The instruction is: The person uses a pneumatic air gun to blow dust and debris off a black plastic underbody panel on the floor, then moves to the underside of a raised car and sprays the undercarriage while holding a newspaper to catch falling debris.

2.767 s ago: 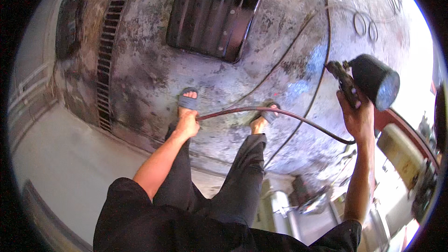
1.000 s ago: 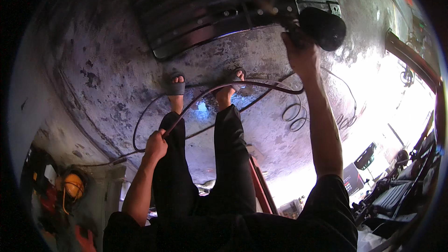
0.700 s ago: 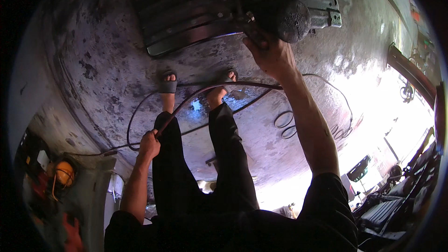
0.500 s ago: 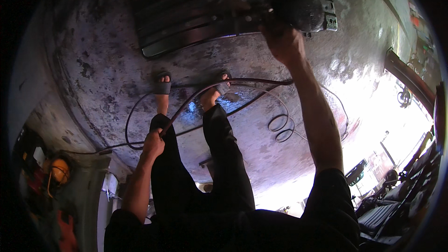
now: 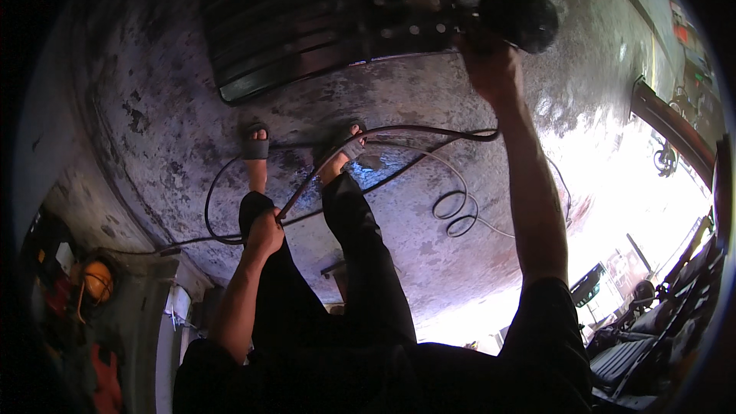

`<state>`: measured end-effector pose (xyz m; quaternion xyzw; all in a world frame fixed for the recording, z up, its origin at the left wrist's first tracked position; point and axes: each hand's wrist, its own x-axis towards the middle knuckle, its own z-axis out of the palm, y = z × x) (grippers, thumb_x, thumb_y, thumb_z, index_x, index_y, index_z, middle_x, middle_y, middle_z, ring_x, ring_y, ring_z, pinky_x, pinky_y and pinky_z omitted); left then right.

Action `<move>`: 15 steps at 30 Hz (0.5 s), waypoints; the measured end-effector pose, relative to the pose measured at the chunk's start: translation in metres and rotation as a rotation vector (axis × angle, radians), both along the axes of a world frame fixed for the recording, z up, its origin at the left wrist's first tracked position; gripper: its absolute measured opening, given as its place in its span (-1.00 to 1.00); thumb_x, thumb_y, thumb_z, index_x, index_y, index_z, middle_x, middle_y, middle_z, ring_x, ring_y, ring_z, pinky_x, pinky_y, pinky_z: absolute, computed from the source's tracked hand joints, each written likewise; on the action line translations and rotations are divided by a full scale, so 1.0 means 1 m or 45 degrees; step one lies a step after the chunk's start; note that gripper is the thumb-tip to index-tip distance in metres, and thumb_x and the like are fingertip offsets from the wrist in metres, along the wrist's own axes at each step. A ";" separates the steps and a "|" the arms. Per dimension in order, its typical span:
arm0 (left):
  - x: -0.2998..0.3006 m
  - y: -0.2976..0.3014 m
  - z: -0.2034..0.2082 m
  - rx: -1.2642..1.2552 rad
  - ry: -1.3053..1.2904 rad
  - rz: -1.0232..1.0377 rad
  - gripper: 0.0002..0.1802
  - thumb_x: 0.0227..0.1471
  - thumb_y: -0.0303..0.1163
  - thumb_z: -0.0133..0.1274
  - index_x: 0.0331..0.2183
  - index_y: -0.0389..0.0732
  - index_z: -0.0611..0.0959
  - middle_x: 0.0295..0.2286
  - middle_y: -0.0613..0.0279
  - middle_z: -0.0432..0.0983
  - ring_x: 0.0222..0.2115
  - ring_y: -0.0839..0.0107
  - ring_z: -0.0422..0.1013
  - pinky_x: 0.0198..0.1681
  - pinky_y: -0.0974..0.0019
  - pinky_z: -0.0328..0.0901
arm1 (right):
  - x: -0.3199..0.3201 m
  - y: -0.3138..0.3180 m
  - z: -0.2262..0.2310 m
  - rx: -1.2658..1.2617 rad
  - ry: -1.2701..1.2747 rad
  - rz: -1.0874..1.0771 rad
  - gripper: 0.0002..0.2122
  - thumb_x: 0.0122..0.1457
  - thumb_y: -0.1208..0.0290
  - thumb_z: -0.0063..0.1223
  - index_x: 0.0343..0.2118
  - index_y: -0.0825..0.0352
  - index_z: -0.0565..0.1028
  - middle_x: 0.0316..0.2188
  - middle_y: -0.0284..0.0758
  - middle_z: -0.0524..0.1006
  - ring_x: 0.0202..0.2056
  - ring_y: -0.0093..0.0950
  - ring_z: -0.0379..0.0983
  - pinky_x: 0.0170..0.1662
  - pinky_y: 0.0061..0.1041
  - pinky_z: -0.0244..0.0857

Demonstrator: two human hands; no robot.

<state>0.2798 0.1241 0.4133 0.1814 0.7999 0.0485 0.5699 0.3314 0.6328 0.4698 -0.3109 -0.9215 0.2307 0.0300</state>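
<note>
My left hand is closed around a dark hose, low by my left leg. From there the hose arcs across to my right forearm. My outstretched right hand is wrapped round a dark tool with a rounded black head; its exact kind is too dark to make out. The tool is over the right part of a long black ribbed panel with rows of holes, which lies across the far side. Whether the tool touches the panel cannot be told.
Loose hose loops lie on the stained concrete floor around my sandalled feet. An orange rounded object and a red one are at the left. Dark machine parts crowd the right side, beside a bright opening.
My right hand has moved right with the tool. My left hand, still holding the hose, is slightly farther right. The panel appears shifted left and a little lower in view.
</note>
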 end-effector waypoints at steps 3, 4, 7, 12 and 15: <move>-0.003 -0.009 -0.001 -0.049 0.002 0.063 -0.83 -0.05 -0.60 -0.06 -0.33 -0.26 0.57 -0.39 -0.20 0.52 -0.26 -0.17 0.45 -0.22 0.00 0.35 | -0.005 -0.027 0.002 -0.132 -0.066 0.076 -0.67 0.13 0.13 0.14 -0.05 0.07 0.53 -0.26 -0.22 0.61 -0.25 -0.17 0.57 -0.23 -0.26 0.47; -0.004 -0.012 -0.001 -0.061 0.029 0.015 -0.82 -0.03 -0.59 -0.06 -0.33 -0.25 0.57 -0.38 -0.19 0.52 -0.25 -0.17 0.45 -0.21 0.00 0.36 | -0.003 -0.037 0.006 -0.195 -0.111 0.078 -0.60 0.13 0.06 0.15 0.03 0.04 0.50 -0.26 -0.21 0.62 -0.22 -0.18 0.58 -0.22 -0.27 0.48; -0.011 -0.018 -0.002 -0.239 -0.025 -0.066 -0.76 0.06 -0.55 -0.10 -0.22 -0.20 0.58 -0.23 -0.11 0.54 -0.14 -0.06 0.46 -0.08 0.03 0.36 | 0.005 -0.059 0.019 -0.255 -0.082 0.097 -0.77 0.14 0.32 0.10 -0.13 0.17 0.54 -0.29 -0.18 0.59 -0.35 -0.17 0.56 -0.32 -0.24 0.48; -0.008 -0.011 -0.005 -0.141 -0.002 -0.072 -0.81 0.01 -0.58 -0.08 -0.29 -0.23 0.57 -0.31 -0.16 0.53 -0.20 -0.13 0.45 -0.17 -0.01 0.35 | 0.018 -0.041 0.009 -0.138 -0.124 0.168 -0.71 0.16 0.21 0.10 -0.05 0.09 0.52 -0.28 -0.19 0.59 -0.31 -0.14 0.56 -0.30 -0.23 0.46; -0.002 0.001 -0.007 -0.051 0.013 -0.080 -0.82 -0.04 -0.60 -0.07 -0.33 -0.25 0.57 -0.35 -0.19 0.52 -0.25 -0.16 0.45 -0.22 -0.03 0.34 | 0.032 -0.012 0.002 0.042 -0.122 0.225 -0.74 0.18 0.28 0.05 -0.07 0.12 0.53 -0.27 -0.21 0.59 -0.30 -0.19 0.56 -0.31 -0.23 0.47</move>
